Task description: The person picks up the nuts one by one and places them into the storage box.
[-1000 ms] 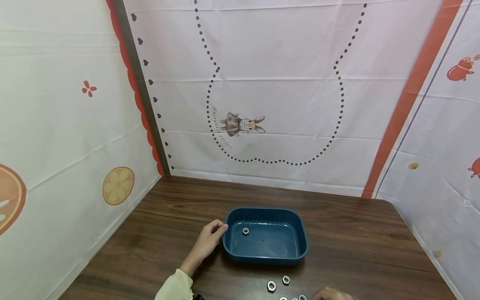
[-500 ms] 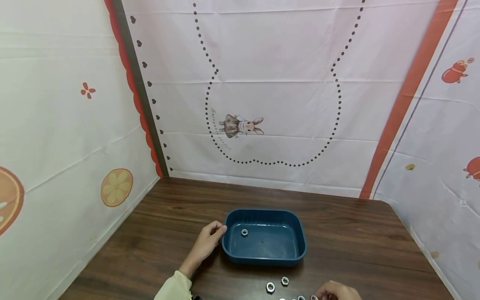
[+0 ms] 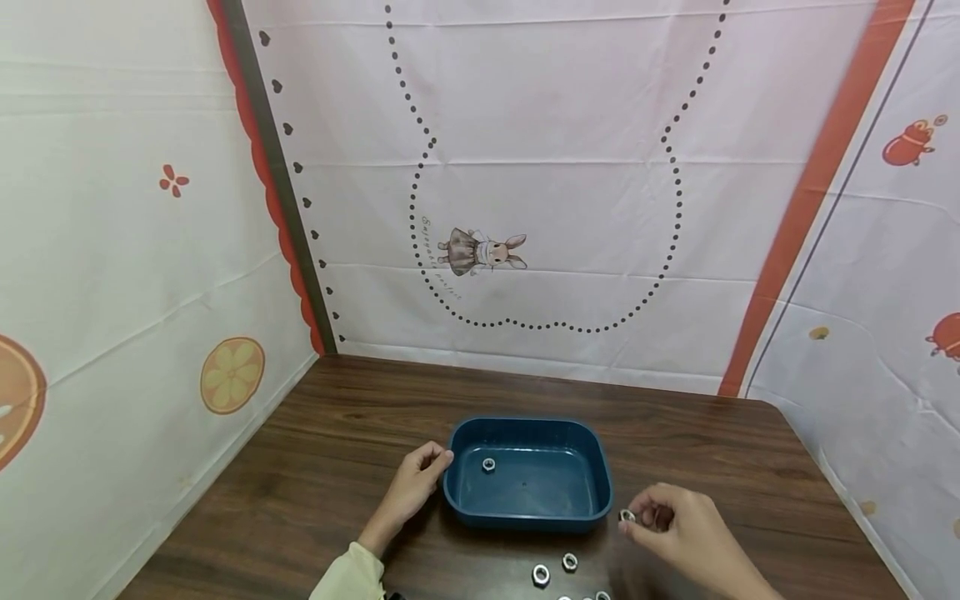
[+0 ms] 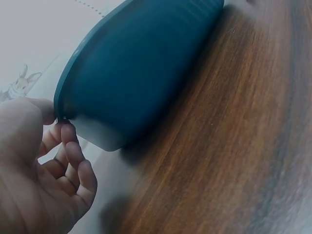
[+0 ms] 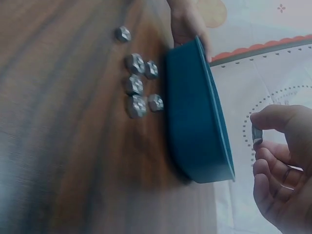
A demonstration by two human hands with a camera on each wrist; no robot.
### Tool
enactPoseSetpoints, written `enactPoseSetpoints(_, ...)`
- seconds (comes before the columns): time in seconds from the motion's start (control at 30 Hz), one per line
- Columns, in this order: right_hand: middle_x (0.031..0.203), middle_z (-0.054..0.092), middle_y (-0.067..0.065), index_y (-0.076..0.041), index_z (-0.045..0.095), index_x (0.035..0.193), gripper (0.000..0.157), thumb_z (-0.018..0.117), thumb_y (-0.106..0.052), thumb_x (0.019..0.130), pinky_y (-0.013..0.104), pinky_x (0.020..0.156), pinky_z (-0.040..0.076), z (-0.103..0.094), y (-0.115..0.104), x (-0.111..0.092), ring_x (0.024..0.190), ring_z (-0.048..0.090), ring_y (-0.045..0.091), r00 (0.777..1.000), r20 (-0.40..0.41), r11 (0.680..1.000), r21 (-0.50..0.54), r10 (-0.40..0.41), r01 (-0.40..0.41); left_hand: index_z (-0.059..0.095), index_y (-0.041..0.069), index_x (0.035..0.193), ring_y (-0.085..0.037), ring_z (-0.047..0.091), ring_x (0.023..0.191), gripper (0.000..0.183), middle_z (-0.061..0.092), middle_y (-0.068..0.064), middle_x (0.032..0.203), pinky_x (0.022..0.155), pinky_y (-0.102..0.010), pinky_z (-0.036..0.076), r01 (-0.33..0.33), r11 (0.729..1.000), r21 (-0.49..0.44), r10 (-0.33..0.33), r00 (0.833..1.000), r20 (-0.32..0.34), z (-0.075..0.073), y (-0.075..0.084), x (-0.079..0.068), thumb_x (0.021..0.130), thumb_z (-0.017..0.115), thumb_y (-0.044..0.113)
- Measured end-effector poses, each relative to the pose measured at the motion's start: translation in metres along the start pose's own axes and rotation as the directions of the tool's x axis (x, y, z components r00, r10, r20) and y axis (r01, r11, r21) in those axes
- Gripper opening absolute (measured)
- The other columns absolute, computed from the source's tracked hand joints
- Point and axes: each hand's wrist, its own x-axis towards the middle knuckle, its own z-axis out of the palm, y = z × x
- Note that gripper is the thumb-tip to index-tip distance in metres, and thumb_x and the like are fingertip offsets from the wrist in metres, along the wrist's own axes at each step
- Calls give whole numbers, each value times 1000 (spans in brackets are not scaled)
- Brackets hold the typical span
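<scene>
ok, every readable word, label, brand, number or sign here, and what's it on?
"Enjoyable perfect" (likely reading; first word blurred): small sideways script on the white backdrop cloth, by the printed rabbit.
Blue plastic tray: no text legible.
Hex nuts: no text legible; any markings too small to read.

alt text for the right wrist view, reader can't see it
A right hand pinches a metal nut near a blue tray. A left hand holds the tray's far end, and six more nuts lie on the wooden table.
</scene>
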Motion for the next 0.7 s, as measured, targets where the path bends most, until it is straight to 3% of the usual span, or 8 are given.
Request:
enactPoseSetpoints(0.13,66,53,-12,-23,64,75,21,82,-34,73,21,51,43,0,-3,18,58,48,2,999,-29,999,-24,-25,25,60,-4,98,-12,46,59,28,48,-1,73,54,-22,40,4,1000,5,-4,1000,7,-1,-1,0,98,55,23)
enactPoseSetpoints(0.47,68,55,-12,-24,65,77,18,82,-30,74,23,53,44,5,-10,53,60,50,5,998,1,998,-27,-61,61,61,-4,98,-13,47,59,28,48,0,73,55,-22,41,3,1000,18,-3,1000,14,-3,-2,1,98,55,23)
enactPoseSetpoints(0.7,70,56,-12,-21,68,82,17,79,-32,78,23,54,45,9,-5,81,62,51,5,979,21,979,-10,-203,203,61,-2,96,-10,47,58,26,48,0,72,55,-22,42,-1,1000,2,1,1000,10,-2,-2,2,97,56,23)
